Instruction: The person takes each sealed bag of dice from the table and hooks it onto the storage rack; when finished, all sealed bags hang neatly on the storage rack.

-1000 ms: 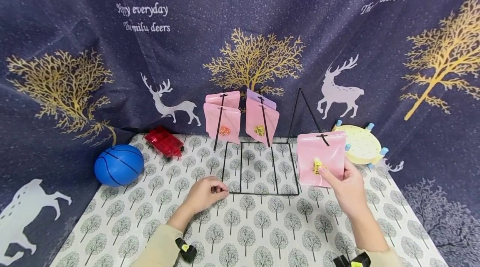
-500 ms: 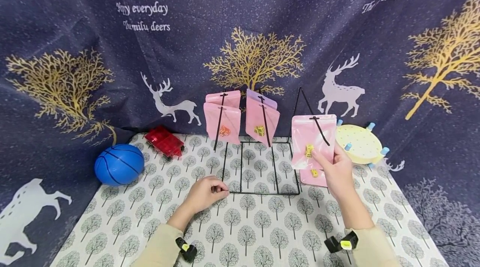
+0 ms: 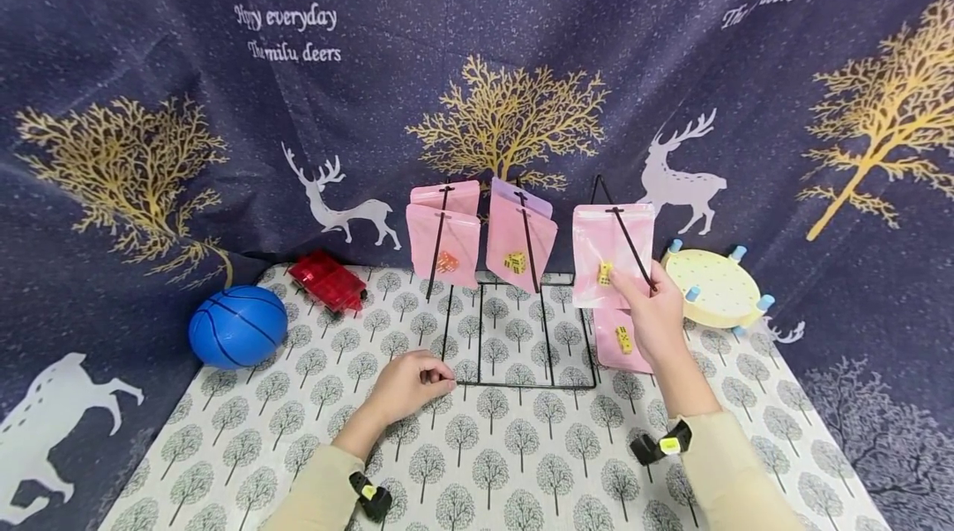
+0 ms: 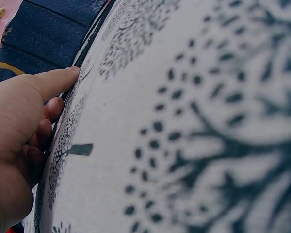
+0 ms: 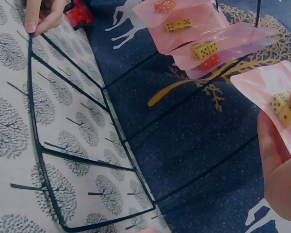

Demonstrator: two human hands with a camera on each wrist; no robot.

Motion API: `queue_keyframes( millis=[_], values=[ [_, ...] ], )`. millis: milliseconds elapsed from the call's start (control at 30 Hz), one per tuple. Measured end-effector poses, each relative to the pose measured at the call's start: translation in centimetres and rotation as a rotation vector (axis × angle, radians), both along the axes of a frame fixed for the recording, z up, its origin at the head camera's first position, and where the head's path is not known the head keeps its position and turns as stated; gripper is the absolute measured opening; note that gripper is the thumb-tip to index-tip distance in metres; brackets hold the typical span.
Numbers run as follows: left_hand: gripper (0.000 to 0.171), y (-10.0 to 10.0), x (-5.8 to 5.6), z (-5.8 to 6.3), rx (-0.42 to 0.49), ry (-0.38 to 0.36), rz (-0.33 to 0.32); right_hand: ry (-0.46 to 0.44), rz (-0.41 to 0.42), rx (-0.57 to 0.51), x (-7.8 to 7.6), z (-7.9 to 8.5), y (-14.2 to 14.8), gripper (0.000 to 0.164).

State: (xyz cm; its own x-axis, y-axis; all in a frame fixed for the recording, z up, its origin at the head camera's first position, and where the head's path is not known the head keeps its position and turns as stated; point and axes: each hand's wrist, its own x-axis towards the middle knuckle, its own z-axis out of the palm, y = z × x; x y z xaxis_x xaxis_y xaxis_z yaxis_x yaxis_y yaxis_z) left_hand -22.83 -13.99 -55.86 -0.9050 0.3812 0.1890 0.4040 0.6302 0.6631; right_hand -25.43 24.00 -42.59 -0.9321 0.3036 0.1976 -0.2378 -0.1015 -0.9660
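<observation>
My right hand [image 3: 656, 316] pinches a pink zip bag [image 3: 592, 233] with yellow dice [image 3: 605, 272] showing through it, thumb in front. A wire arm of the black rack [image 3: 522, 386] crosses the bag's top at its hang hole and runs down in front of it. My left hand [image 3: 410, 386] holds the rack's front left corner, thumb and fingers at the wire; the right wrist view shows these fingers [image 5: 34, 24] on the corner. Other pink bags [image 3: 458, 241] and a purple-topped bag [image 3: 507, 187] hang from the left and middle arms, with orange and yellow dice inside.
Another pink bag [image 3: 607, 349] with yellow dice lies on the table beneath the held one. A blue ball [image 3: 237, 327] and a red toy car [image 3: 328, 281] stand at left. A yellow round toy stool [image 3: 708, 287] is at back right, before the dark curtain [image 3: 462, 9].
My right hand has moved the bag up, left and back along the rack's right arm, uncovering the bag lying on the table. My left hand has stayed at the rack's corner.
</observation>
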Motion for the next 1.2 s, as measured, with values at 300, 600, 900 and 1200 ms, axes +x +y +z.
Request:
queue_keyframes(
  millis=[300,600,900,1200],
  values=[
    [0.011,0.0,0.0,-0.1,-0.003,0.023,-0.008,0.015,0.009,-0.077,-2.1,0.2,-0.5,0.024],
    [0.01,0.1,0.1,0.3,-0.006,0.001,-0.004,0.0,0.009,-0.103,-3.5,0.0,-0.7,0.022],
    [0.011,0.0,0.0,0.1,0.01,0.017,-0.008,0.005,0.053,-0.212,-4.8,-0.7,-0.6,0.026],
    [0.011,0.0,-0.1,0.0,0.006,-0.009,-0.003,0.014,0.039,-0.176,-5.2,-1.6,-0.1,0.021]
  ],
)
